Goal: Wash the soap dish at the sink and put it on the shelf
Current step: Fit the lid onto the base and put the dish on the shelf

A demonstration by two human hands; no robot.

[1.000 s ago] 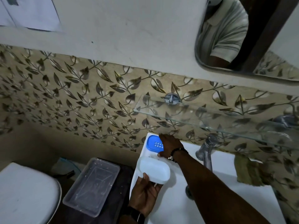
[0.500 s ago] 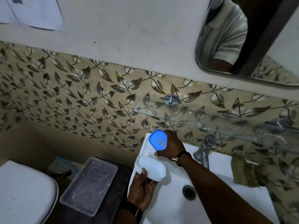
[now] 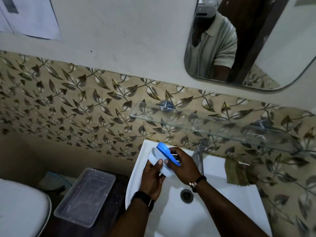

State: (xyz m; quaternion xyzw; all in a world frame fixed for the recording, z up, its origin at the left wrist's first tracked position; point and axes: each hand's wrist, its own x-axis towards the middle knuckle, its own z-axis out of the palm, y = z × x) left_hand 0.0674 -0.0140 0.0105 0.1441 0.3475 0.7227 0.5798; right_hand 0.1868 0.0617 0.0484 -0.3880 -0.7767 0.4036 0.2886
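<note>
Leaf-patterned tile wall (image 3: 68, 108) across far side. Mirror (image 3: 282, 48) upper right. White sink (image 3: 213, 212) near centre-right. Toilet lid (image 3: 18, 209) near left. Glass shelf (image 3: 213, 128) on wall above sink, far right. Clear plastic container (image 3: 85, 195) between toilet and sink. Brown cloth (image 3: 237, 173) on sink's far right rim. Left hand (image 3: 152, 178) grips white soap dish base (image 3: 154, 156) over sink's far left corner, thumb on rim. Right hand (image 3: 183, 165) curled round blue insert (image 3: 166, 153), tilted against base. Steel tap (image 3: 199, 153) just right. Drain (image 3: 186, 195) below wrists.
</note>
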